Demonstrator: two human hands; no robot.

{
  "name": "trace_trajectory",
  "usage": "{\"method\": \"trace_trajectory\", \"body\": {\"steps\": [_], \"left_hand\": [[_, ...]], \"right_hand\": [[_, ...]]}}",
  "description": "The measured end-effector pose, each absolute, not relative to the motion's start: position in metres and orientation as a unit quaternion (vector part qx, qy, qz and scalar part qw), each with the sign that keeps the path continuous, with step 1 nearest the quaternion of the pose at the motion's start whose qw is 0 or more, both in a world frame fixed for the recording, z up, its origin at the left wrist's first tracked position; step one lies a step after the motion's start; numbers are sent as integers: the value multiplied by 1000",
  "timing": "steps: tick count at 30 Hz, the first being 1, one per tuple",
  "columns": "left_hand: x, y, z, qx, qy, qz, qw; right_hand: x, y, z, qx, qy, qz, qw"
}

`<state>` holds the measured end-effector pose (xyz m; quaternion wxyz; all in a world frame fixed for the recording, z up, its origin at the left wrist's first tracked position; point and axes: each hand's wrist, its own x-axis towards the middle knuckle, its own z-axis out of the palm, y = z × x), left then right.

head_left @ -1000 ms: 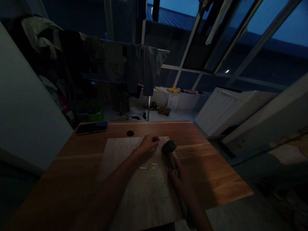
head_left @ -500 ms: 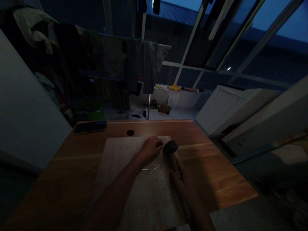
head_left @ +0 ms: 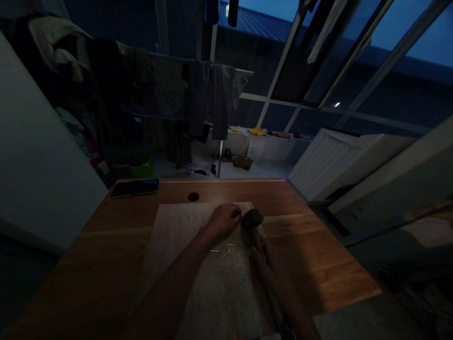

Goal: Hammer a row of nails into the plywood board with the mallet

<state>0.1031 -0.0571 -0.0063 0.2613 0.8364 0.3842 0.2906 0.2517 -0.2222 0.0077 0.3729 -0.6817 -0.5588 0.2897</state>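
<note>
On the wooden board [head_left: 208,288] my left hand [head_left: 223,221] rests near the far right corner, thumb and finger pinched on a nail [head_left: 241,215] that barely shows. My right hand [head_left: 271,265] is wrapped round the handle of a hammer [head_left: 252,218]. The dark hammer head is just right of my left fingertips, apart from them. Several loose silver nails [head_left: 226,250] lie on the board nearer me, beside my left wrist. A row of small dark spots [head_left: 187,217] runs along the board's far side; whether they are nail heads or holes I cannot tell.
The board lies on a brown wooden table [head_left: 311,241]. A phone [head_left: 135,188] lies at the far left, with a round dark hole [head_left: 193,196] right of it. Beyond stand a clothes rack [head_left: 244,72] with laundry and a green tub [head_left: 143,165]. The light is dim.
The view has shifted slightly. Both hands and the hammer keep nearly the same places; a small glint now shows at my left fingertips.
</note>
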Motion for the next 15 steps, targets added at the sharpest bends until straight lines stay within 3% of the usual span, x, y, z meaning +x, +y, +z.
{"method": "trace_trajectory", "body": {"steps": [7, 15], "left_hand": [[101, -56, -4, 817, 396, 294, 299], [103, -54, -7, 817, 399, 289, 299]], "right_hand": [[260, -213, 10, -701, -558, 309, 320], [252, -206, 13, -727, -589, 195, 294]]}}
